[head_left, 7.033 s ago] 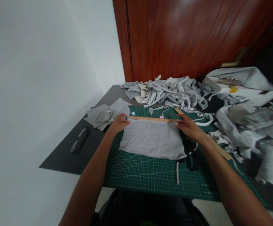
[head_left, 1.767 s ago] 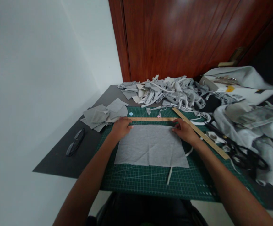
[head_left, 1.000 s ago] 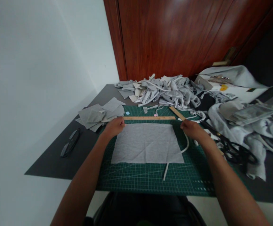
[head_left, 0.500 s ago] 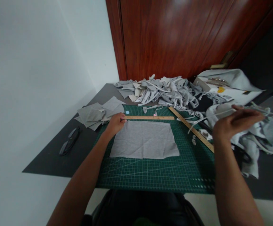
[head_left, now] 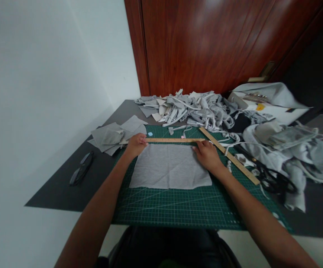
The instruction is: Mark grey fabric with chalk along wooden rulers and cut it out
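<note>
The left hand (head_left: 135,144) was laid, fingers bent, on the far left corner of a grey fabric piece (head_left: 169,166), and the corner looked pinched, though the grip could not be made out fully. The right hand (head_left: 207,156) was pressed flat, fingers spread, on the far right corner of the same piece, with nothing gripped. The fabric piece was spread flat in the middle of a green cutting mat (head_left: 189,206), which lay along the near edge of the desk (head_left: 58,190). Beside the mat, toward the left edge of the desk, a pair of dark glasses (head_left: 80,172) was seen. Just beyond the fabric's far edge, a wooden ruler (head_left: 175,140) was laid parallel to it, with its left end at the left hand's fingertips. A second ruler (head_left: 233,160) was set at a slant to the right of the right hand. Near the right edge, black scissors (head_left: 275,179) were partly buried in grey cloth. Cut grey squares (head_left: 113,134) were stacked to the left, and a heap of scraps (head_left: 189,108) was piled at the far edge.
</note>
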Demonstrator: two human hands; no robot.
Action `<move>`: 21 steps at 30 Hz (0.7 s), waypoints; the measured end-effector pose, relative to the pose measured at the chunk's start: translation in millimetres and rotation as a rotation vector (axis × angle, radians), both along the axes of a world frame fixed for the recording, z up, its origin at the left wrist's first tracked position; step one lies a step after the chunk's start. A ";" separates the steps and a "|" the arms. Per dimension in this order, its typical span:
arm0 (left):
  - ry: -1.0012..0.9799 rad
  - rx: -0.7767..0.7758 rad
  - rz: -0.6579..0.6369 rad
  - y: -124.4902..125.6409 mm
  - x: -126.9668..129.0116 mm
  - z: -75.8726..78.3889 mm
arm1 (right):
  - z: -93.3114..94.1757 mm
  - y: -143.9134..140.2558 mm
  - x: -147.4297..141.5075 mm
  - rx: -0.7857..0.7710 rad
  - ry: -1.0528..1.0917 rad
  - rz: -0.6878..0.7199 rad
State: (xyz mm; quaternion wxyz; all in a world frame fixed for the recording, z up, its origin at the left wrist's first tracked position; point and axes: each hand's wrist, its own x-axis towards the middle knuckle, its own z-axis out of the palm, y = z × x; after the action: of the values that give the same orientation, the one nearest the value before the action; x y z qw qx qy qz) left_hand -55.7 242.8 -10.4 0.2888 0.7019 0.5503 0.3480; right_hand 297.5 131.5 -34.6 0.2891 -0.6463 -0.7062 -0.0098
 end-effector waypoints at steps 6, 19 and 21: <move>0.203 0.062 -0.032 -9.3 -2.5 7.1 | -3.2 2.1 2.5 -0.030 0.093 0.021; 0.457 0.222 -0.072 -20.8 3.9 2.5 | -11.8 14.1 2.0 0.046 0.466 0.119; 0.486 0.235 -0.067 -23.8 4.2 2.8 | -12.9 14.9 2.4 0.060 0.483 0.093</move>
State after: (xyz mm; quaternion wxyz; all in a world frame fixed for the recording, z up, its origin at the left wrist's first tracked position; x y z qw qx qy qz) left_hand -51.5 219.0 -7.5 0.0759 0.8113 0.5358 0.2210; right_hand 300.0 146.3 -47.5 0.4686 -0.5880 -0.6449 0.1372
